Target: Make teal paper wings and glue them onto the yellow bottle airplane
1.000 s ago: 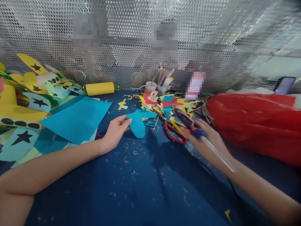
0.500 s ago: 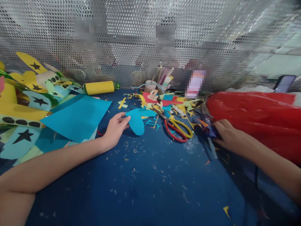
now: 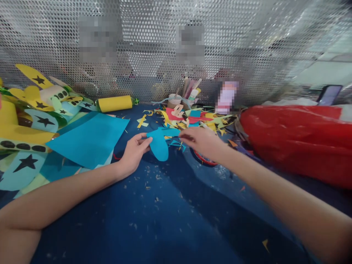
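My left hand (image 3: 134,151) pinches the left edge of a rounded blue paper cut-out (image 3: 159,143) that lies on the dark blue table (image 3: 170,209). My right hand (image 3: 202,141) hovers just right of the cut-out, fingers stretched toward it and holding nothing that I can see; it is blurred by motion. Under that hand, the red handle of a pair of scissors (image 3: 205,160) shows. Paper scraps (image 3: 189,119) in yellow, red and blue are heaped just behind.
A large blue paper sheet (image 3: 89,138) lies at left beside yellow and blue star-marked craft pieces (image 3: 30,121). A yellow roll (image 3: 115,103), a cup of sticks (image 3: 183,97), a red plastic bag (image 3: 297,139) at right and a perforated metal screen (image 3: 176,47) bound the table.
My right hand held a blue-handled tool, moved right to the red bag, and has now swung left, empty, to the blue cut-out. My left hand has stayed on the cut-out.
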A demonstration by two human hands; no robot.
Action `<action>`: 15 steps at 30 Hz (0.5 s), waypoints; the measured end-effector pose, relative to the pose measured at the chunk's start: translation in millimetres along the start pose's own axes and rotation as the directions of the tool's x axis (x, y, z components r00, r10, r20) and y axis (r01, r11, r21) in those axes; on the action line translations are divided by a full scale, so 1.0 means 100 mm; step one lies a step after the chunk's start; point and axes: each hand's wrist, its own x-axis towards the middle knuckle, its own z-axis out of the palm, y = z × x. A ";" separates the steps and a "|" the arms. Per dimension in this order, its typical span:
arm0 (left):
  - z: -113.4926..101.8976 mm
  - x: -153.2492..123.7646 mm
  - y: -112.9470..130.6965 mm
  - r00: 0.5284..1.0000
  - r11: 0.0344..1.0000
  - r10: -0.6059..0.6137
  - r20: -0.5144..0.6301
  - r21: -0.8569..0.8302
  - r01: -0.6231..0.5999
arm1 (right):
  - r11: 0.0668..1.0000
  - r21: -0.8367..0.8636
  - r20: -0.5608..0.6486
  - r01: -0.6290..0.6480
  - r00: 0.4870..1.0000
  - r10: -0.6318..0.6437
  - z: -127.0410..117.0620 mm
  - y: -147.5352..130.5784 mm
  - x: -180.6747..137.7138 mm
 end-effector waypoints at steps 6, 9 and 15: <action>0.01 0.01 0.00 1.000 1.000 -0.021 0.009 0.005 0.021 | 0.999 -0.007 0.043 -0.038 0.998 0.039 0.31 -0.11 0.16; 0.01 0.02 -0.01 0.999 0.999 -0.033 -0.002 0.022 0.033 | 0.997 -0.036 0.054 -0.063 0.996 0.065 0.31 -0.04 0.04; -0.01 0.02 -0.01 0.999 0.999 -0.030 0.027 0.031 0.029 | 0.999 -0.029 0.059 -0.016 0.998 0.018 0.34 0.01 -0.06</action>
